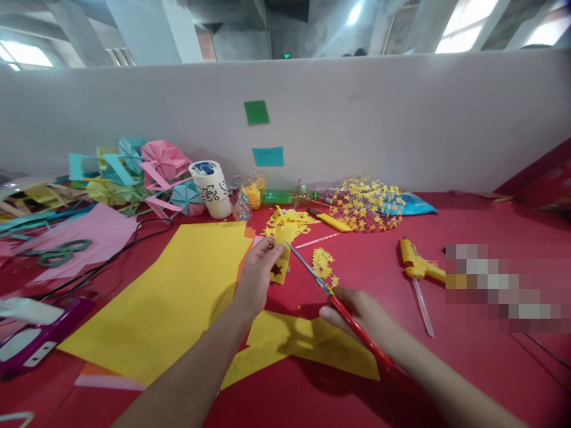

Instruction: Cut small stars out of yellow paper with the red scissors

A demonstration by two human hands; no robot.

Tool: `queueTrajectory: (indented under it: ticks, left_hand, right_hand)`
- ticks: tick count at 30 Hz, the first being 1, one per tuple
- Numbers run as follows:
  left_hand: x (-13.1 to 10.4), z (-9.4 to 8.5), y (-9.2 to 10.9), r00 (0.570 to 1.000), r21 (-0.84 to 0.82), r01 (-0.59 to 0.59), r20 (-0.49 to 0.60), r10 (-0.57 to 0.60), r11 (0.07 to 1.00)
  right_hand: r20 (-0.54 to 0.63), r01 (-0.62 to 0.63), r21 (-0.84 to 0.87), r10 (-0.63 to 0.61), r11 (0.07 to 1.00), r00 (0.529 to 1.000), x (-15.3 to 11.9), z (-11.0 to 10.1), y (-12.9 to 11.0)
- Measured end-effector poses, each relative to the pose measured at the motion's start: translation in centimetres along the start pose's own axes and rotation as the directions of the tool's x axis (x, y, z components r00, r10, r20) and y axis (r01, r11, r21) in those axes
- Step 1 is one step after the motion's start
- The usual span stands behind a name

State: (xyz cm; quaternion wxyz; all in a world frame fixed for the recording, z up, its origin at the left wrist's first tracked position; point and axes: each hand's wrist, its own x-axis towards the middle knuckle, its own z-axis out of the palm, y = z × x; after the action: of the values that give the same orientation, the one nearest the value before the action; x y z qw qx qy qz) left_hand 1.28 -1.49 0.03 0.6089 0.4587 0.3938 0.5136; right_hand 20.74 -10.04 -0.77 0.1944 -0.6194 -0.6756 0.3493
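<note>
My left hand (253, 279) pinches a small yellow paper strip (281, 261) between thumb and fingers. A star-shaped hole in the strip lets the red table show through. In my right hand (372, 314) is a pair of red-handled scissors (352, 321), its blades pointing up and left with the tip at the strip's right edge. Whether the blades touch the paper I cannot tell. Small yellow paper stars (322, 261) lie just right of the strip, and yellow paper scraps (298, 219) are heaped behind it. A cut yellow sheet (312, 342) lies below my hands.
A large yellow sheet (178, 285) covers the left-centre. Behind stand a white cup (216, 193) and a green bottle (276, 196); a yellow cutter (336, 223) lies nearby. A yellow glue gun (414, 261) is at right. Green scissors (60, 252) and a purple power strip (57, 330) lie left.
</note>
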Motion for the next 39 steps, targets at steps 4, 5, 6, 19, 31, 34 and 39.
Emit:
queueTrajectory:
  ticks: [4,5,6,19,31,34,39]
  left_hand:
    - [-0.1,0.0,-0.2,0.998,-0.004,-0.025,0.061,0.026,1.000]
    - [-0.1,0.1,-0.3,0.997,-0.003,-0.029,0.074,0.029,1.000]
    - [-0.1,0.1,-0.3,0.996,-0.004,-0.033,0.079,0.033,0.999]
    - [-0.4,0.3,-0.5,0.997,-0.115,-0.021,0.075,0.030,0.993]
    - [-0.3,0.3,-0.5,0.996,-0.131,-0.020,0.081,0.031,0.991]
    - [-0.3,0.3,-0.4,0.996,-0.124,-0.016,0.082,0.026,0.992]
    - [-0.2,0.2,-0.3,0.996,-0.127,-0.016,0.084,0.027,0.992]
  right_hand:
    - [0.060,0.014,0.139,-0.022,0.990,0.998,-0.1,0.0,0.1]
    - [0.076,0.008,0.182,-0.022,0.983,0.997,-0.1,-0.1,0.0]
    - [0.089,-0.001,0.220,-0.019,0.975,0.996,-0.2,-0.1,-0.1]
    - [0.170,-0.064,0.408,-0.007,0.911,0.985,-0.1,0.8,0.8]
    - [0.211,-0.100,0.558,-0.024,0.823,0.977,0.1,1.6,1.8]
    - [0.219,-0.096,0.582,-0.042,0.808,0.975,0.1,1.8,2.2]
    - [0.216,-0.096,0.587,-0.042,0.804,0.975,0.1,1.9,2.4]
